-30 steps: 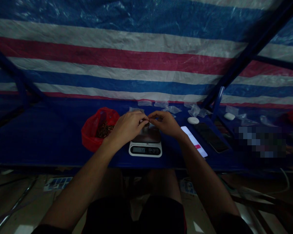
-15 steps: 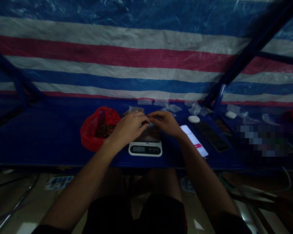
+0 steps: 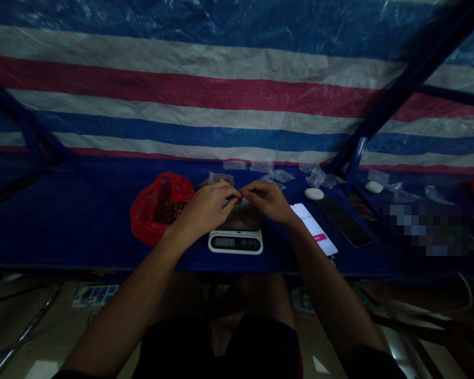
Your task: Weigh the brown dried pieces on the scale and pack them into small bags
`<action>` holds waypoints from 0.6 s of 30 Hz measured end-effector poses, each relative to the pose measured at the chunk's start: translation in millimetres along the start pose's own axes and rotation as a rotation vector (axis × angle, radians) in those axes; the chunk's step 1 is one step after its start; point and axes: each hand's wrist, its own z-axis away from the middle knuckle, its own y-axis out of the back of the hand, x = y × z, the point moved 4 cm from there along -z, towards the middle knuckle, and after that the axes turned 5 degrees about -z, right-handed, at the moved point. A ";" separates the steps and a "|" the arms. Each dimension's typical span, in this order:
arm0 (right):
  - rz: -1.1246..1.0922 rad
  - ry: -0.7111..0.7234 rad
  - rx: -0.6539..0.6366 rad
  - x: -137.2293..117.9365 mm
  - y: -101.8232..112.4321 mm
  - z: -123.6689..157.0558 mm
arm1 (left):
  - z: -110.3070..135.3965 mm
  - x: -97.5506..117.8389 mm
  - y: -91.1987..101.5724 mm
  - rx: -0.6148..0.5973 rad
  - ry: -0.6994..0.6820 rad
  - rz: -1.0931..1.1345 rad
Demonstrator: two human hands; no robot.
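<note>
My left hand (image 3: 205, 210) and my right hand (image 3: 266, 201) meet at the fingertips above a white digital kitchen scale (image 3: 235, 242). Between the fingers is something small, probably a clear plastic bag (image 3: 240, 201), partly hidden by them. A dark, shiny load covers the scale's top (image 3: 240, 222). Left of the scale lies an open red plastic bag (image 3: 144, 226) holding brown dried pieces (image 3: 166, 209). Its display is lit, but the digits are too small to read.
Several small clear plastic bags (image 3: 272, 175) lie along the back of the blue table (image 3: 63, 226). A lit phone (image 3: 314, 229), a dark phone (image 3: 343, 221) and white round cases (image 3: 314, 193) sit to the right. A striped tarpaulin (image 3: 221, 89) hangs behind.
Both hands have dropped slightly closer to the scale, fingertips still together. The view has shifted a little.
</note>
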 end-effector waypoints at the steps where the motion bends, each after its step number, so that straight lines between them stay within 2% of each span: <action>1: -0.003 0.001 -0.003 0.0 0.2 0.4 | 0.5 0.1 0.5 -0.001 0.002 0.007; 7: 0.049 0.000 0.035 3.2 7.5 2.0 | 3.8 -0.8 3.1 0.030 0.022 0.080; 10: 0.144 0.020 0.048 3.2 15.5 4.4 | 5.5 -2.3 4.5 0.048 0.048 0.111; 13: 0.253 0.026 -0.054 3.2 16.7 8.1 | 7.9 -5.2 4.8 0.055 0.069 0.121; 18: 0.301 -0.044 -0.181 6.0 6.8 11.0 | 13.9 -12.4 3.0 0.071 0.087 0.144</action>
